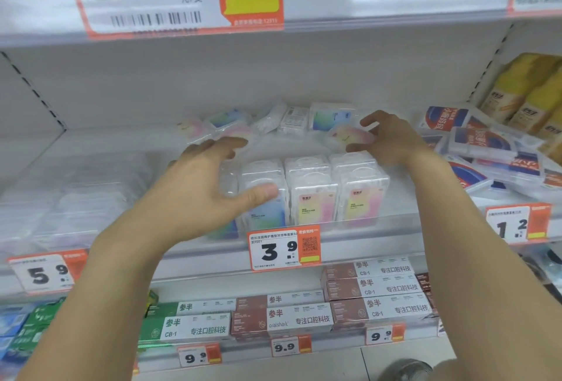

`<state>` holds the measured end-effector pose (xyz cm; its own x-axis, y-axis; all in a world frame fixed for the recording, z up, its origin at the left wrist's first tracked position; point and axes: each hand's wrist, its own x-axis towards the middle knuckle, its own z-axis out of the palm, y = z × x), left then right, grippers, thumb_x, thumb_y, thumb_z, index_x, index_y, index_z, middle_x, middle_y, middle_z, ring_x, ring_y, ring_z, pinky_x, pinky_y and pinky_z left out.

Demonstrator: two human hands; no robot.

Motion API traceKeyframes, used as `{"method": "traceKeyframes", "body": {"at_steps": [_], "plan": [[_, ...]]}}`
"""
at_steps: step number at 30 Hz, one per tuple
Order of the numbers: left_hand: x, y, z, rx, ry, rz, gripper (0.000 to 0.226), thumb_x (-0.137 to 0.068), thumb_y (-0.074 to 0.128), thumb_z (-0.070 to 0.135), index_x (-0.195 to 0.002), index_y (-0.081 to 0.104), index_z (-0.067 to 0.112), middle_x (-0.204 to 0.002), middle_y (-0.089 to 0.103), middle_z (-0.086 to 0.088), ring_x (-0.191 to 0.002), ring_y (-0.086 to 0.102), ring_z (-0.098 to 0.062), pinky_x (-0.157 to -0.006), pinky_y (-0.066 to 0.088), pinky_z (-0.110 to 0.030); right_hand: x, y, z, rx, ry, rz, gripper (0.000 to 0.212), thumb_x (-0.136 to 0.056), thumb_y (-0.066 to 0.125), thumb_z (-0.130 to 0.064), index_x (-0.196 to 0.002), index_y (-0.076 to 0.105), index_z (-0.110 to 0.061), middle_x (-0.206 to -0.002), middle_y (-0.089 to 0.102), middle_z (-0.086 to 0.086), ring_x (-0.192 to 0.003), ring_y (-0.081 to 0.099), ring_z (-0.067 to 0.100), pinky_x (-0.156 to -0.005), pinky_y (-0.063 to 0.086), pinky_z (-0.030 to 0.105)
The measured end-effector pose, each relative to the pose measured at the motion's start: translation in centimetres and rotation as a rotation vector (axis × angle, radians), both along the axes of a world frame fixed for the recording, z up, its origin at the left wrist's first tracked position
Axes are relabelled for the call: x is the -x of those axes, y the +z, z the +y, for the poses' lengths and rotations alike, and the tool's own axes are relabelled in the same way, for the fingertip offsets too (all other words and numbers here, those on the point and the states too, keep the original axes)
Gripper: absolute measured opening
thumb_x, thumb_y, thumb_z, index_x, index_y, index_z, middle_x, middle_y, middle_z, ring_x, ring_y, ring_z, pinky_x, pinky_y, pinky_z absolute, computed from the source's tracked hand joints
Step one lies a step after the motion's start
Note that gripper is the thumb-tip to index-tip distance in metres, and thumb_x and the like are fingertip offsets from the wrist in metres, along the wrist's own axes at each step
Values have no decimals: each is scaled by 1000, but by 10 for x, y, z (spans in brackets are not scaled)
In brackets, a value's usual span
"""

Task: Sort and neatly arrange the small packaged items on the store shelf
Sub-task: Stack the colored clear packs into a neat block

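Small clear plastic packs with pastel labels stand in rows at the front of the middle shelf (313, 189). More of these packs lie jumbled at the back (331, 116). My left hand (209, 186) is spread, thumb touching the front of the leftmost standing pack (264, 201), fingers reaching over its top. My right hand (386, 137) hovers with spread, curved fingers at a pink pack (349, 135) lying behind the right row. I cannot tell whether it touches that pack.
Blue and red flat packs (480, 143) lie heaped at the right. Yellow packs (535, 97) stand behind them. Clear packs (76, 198) fill the left side. Price tags (282, 248) hang on the shelf lip. Toothpaste boxes (377, 289) fill the shelf below.
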<state>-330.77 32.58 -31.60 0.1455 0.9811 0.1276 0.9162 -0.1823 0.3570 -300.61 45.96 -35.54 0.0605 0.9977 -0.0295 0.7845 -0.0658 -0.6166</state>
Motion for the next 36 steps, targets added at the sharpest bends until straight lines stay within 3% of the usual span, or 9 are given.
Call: {"method": "traceKeyframes", "body": {"at_steps": [3,6,11,14,17,22,28,32,36], "plan": [[10,15,3,-95,59,-274,49,-82,47,71,-116,58,37,-107,63,19,-103,57,-4,-81,40,-21,-6,12,-6,-134,-41,113,63,-74,84,-20,-131,56,-19,-120,58,4,-100,58,22,-61,42,21],[25,29,23,-136,145,-340,13,-92,55,44,-94,65,36,-92,65,19,-88,60,1,-73,42,-12,-8,32,-12,-311,-54,227,47,-78,79,-16,-124,66,-18,-115,62,3,-95,61,20,-67,50,23],[39,21,89,21,204,-109,33,-86,61,48,-107,66,23,-106,66,3,-97,58,-17,-80,44,-27,2,65,-25,-196,-86,769,19,-81,75,-21,-100,73,-20,-106,69,-1,-93,68,21,-65,59,30],[37,3,119,206,181,84,60,-78,68,56,-125,54,21,-121,58,-1,-101,49,-16,-85,38,-27,11,73,-35,-115,-45,816,4,-87,70,-18,-90,72,-20,-99,67,-1,-88,65,22,-53,55,25],[33,-10,130,312,156,172,82,-69,75,60,-135,46,21,-131,51,0,-113,50,-19,-85,37,-26,18,73,-42,-63,10,897,19,-87,73,-13,-105,69,-9,-109,66,8,-88,70,25,-60,61,35],[34,-18,133,258,169,171,73,-68,83,44,-128,54,14,-122,54,-3,-106,53,-22,-86,43,-27,24,68,-47,137,60,923,45,-82,68,9,-122,52,-2,-122,58,20,-98,70,39,-73,61,52],[49,2,123,80,220,-233,55,-66,86,23,-115,64,14,-111,60,-2,-91,59,-18,-73,47,-24,31,68,-46,-5,16,963,50,-76,67,13,-121,58,-8,-116,61,15,-97,70,36,-83,57,58],[65,15,111,111,120,-885,53,-74,77,0,-123,59,9,-124,61,-14,-103,66,-26,-76,59,-27,33,74,-48,-104,16,927,35,-74,75,0,-108,72,-6,-96,75,8,-84,71,24,-74,57,34],[81,25,96,285,-72,-1234,70,-76,77,22,-138,47,6,-122,63,-13,-105,67,-34,-86,56,-39,44,73,-48,-196,28,794,48,-66,86,-19,-111,71,-12,-104,76,4,-93,73,20,-80,56,31]]}}
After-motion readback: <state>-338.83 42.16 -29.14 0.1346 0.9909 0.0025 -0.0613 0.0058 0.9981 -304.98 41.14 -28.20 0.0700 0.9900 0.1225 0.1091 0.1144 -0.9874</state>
